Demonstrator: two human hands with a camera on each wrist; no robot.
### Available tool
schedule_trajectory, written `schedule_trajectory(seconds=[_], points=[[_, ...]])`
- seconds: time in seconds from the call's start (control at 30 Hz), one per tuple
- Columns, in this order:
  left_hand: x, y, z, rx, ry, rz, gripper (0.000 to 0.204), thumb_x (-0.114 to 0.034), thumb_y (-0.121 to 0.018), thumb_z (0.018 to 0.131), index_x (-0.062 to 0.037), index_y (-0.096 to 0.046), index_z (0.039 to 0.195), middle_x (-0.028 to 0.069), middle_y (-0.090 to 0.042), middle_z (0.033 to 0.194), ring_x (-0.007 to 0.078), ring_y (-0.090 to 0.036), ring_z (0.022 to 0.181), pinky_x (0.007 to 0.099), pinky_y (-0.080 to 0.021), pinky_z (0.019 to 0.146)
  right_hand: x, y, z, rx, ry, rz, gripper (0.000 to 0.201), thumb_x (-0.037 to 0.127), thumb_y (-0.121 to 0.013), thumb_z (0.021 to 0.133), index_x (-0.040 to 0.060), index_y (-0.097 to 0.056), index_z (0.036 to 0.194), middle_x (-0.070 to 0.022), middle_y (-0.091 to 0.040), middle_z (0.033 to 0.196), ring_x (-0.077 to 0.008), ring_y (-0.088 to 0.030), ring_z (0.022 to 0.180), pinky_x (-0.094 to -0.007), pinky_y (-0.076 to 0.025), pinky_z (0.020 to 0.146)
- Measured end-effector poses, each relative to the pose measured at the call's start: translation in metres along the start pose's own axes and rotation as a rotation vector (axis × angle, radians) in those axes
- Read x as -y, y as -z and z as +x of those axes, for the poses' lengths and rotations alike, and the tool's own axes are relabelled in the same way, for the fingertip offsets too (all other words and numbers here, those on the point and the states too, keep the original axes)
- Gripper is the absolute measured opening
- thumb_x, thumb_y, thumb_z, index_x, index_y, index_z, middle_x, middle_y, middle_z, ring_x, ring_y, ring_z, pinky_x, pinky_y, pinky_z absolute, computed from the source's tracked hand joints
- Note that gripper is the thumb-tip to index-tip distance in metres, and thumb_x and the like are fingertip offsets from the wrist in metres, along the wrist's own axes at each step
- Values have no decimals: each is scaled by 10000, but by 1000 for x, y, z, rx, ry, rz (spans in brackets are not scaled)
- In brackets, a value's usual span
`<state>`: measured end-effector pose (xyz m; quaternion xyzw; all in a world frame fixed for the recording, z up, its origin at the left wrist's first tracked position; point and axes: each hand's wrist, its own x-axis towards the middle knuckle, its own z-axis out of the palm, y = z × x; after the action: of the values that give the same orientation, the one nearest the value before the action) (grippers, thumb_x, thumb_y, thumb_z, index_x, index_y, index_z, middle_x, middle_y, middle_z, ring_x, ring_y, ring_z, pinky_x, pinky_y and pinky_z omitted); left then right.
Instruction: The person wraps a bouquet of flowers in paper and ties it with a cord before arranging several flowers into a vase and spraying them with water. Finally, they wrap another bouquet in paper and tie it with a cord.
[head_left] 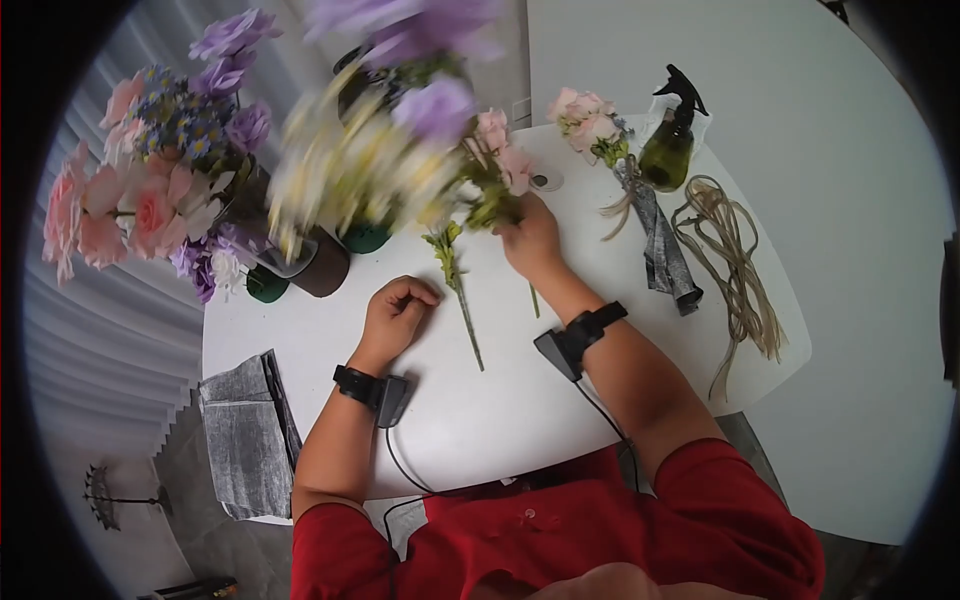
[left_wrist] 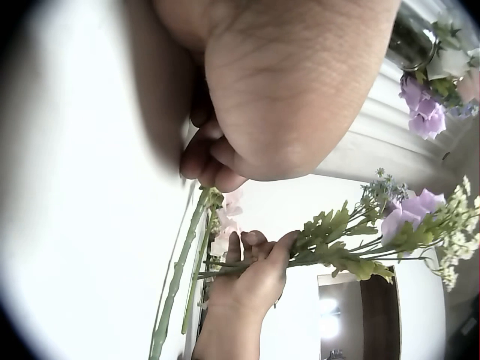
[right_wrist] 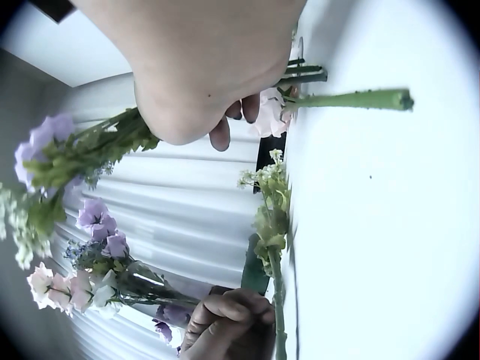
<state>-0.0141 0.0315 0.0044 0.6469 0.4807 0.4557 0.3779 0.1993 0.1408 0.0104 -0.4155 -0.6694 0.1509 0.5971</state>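
Note:
My right hand [head_left: 532,242] grips the stems of a bunch of artificial-looking flowers, with purple blooms [head_left: 435,110] and blurred white-yellow sprays [head_left: 355,170] raised toward the head camera. In the left wrist view its fingers wrap the stems below the green leaves [left_wrist: 330,232]. Pink flowers [head_left: 513,168] lie behind that hand, and a cut green stem [right_wrist: 360,100] shows under it. My left hand [head_left: 393,318] rests on the white table with loosely curled fingers and holds nothing. Close to its fingertips lies a single leafy stem [head_left: 465,310] with small white blossoms [right_wrist: 270,174].
Pink, blue and purple flowers [head_left: 160,200] fill a dark vase [head_left: 325,262] at the left. On the right are a small wrapped bouquet [head_left: 665,245], a green spray bottle [head_left: 668,150] and a raffia bundle [head_left: 735,270]. Folded grey wrapping sheets [head_left: 240,430] overhang the left edge.

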Motion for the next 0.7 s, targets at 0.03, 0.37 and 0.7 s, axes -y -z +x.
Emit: schedule_trajectory(seconds=[0.03,0.37,0.7], points=[[1,1,0,29,-10,-33,192,133,-453,798,4,-593,819,66,-611,890,153,-572,844,272,-448,826,2,4,1,38,28,4,156,108,-680,719,18,-598,815,-169,-608,768,-371,-603,758,-432,-472,655],[-29,5,9,161,252,-63,423,-78,-660,806,-14,-495,1190,62,-554,1077,151,-545,968,289,-447,879,64,20,3,377,-155,109,173,206,-593,801,53,-625,876,-180,-629,800,-387,-600,782,-447,-477,663],[-153,-10,-35,-622,122,-731,215,-326,-598,908,-114,-563,896,-36,-440,627,117,-500,569,408,-506,818,136,6,-59,1150,-278,413,252,263,-610,827,12,-600,855,-153,-607,690,-311,-595,665,-407,-471,618]])
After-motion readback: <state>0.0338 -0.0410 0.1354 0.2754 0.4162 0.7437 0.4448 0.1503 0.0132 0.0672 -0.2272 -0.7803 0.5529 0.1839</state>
